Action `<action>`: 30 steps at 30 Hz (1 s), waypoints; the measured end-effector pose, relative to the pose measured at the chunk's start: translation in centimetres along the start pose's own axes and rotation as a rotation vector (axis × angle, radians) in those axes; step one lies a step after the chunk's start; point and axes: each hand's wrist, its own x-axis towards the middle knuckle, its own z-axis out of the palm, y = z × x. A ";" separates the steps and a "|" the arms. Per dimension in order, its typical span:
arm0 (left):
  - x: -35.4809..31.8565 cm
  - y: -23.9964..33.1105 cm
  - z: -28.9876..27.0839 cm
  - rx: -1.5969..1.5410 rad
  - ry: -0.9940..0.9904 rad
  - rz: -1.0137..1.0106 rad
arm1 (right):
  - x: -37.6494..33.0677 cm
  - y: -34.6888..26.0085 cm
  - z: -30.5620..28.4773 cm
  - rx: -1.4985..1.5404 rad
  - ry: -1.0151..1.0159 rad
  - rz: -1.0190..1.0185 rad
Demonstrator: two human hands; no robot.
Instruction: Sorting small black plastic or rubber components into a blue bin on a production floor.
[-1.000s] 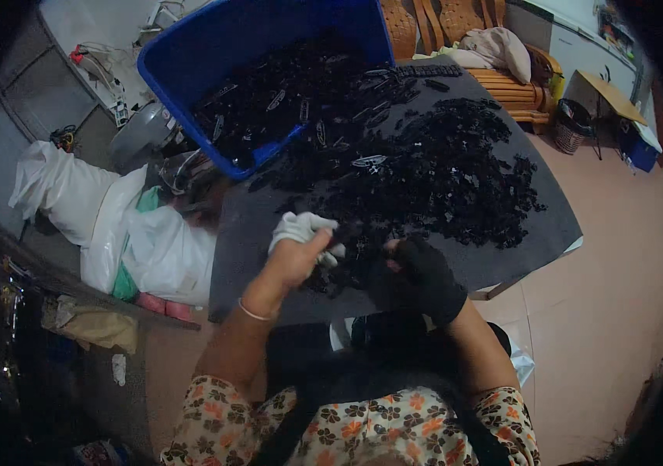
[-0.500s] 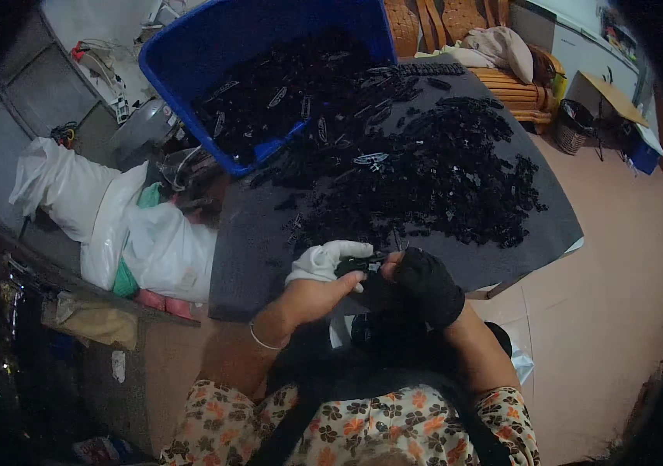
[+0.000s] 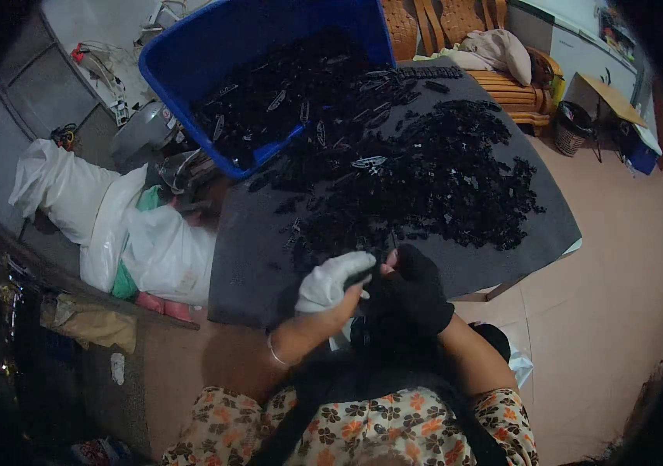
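My left hand (image 3: 334,283), in a white glove, is curled closed around a small black plastic piece (image 3: 360,276); the fingers hide most of it. Close to its right, my right hand (image 3: 417,283) wears a black glove that leaves the fingertips bare. Its thumb and finger pinch together, and a thin dark rod-like thing (image 3: 393,238) pokes up from them; its kind is too small to make out. Just beyond both hands spreads a wide heap of small black plastic parts (image 3: 456,179) on the dark grey tabletop (image 3: 242,264).
A blue tub (image 3: 184,116) tips toward the table, full of more black parts, some longer. White sacks (image 3: 164,248) stand to the left of the table. A wooden bench (image 3: 514,89) and a waste basket (image 3: 572,128) are at the far right.
My left hand has turned, so its white-gloved back now covers much of the black piece. The right hand has shifted slightly left and nearer to me.
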 end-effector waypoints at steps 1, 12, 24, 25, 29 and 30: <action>-0.1 0.2 0.2 0.000 0.000 0.002 | 0.0 0.4 0.0 0.108 -0.031 0.097; -1.3 1.8 1.1 0.254 0.071 0.208 | -1.4 -0.4 1.3 0.465 -0.069 0.204; -0.9 2.2 -0.8 0.087 0.032 0.134 | -0.9 -0.8 0.7 0.217 -0.101 0.158; -1.0 2.1 -0.8 -0.056 0.067 0.016 | -0.7 -0.3 0.5 -0.037 -0.056 -0.003; -1.3 2.1 -1.1 -0.019 -0.023 0.081 | 0.4 -0.1 -0.2 0.101 -0.009 -0.329; -1.4 2.1 -1.3 -0.018 -0.019 0.079 | 0.1 -0.5 -0.8 0.006 -0.116 -0.254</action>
